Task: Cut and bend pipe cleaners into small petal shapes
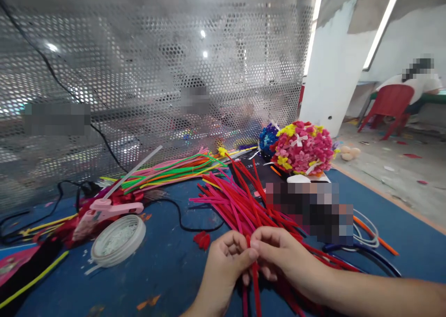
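Observation:
My left hand [225, 266] and my right hand [285, 252] meet at the front of the blue table, both closed. Between their fingertips they pinch a red pipe cleaner [257, 289], whose tail hangs down between them. The exact bend at the fingertips is partly hidden by the thumbs. Just beyond and under my hands lies a loose pile of red and magenta pipe cleaners [232, 201]. A small red fuzzy piece [202, 239] rests on the table left of my left hand.
A pink glue gun [114, 209] with a clear stick lies at left, behind a round white tub [120, 242] of translucent bits. Green and pink pipe cleaners [167, 171] lie along the perforated metal panel [139, 85]. A fuzzy flower bouquet [306, 147] stands back right. Black cable [181, 217] crosses the table.

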A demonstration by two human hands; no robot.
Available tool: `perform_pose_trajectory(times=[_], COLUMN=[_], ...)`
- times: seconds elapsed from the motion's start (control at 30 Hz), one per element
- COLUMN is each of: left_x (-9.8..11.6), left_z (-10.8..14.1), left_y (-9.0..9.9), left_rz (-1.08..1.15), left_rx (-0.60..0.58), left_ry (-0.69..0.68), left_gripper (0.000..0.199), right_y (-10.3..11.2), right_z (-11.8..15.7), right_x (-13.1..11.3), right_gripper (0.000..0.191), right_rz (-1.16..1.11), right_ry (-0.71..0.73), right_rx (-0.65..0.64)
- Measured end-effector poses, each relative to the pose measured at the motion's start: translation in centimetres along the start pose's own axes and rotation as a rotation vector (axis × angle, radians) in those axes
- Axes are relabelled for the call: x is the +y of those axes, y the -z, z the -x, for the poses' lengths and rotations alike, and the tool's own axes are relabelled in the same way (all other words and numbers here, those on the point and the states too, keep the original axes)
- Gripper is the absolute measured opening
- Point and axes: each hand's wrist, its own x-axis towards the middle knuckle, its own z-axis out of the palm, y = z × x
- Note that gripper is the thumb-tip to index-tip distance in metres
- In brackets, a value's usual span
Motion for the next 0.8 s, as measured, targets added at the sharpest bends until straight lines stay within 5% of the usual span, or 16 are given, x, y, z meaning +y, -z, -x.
perform_pose_trajectory(times=[0.8], left_x=[0.08], left_z=[0.27], left_y=[0.38], left_rz=[-0.102], left_rx=[-0.041], left_ry=[0.038], left_gripper=[0.027], right_y=[0.62], right_z=[0.21], right_x=[-0.15], right_gripper=[0.035], right_rz=[-0.001], right_ry=[0.008], right_rx=[0.031])
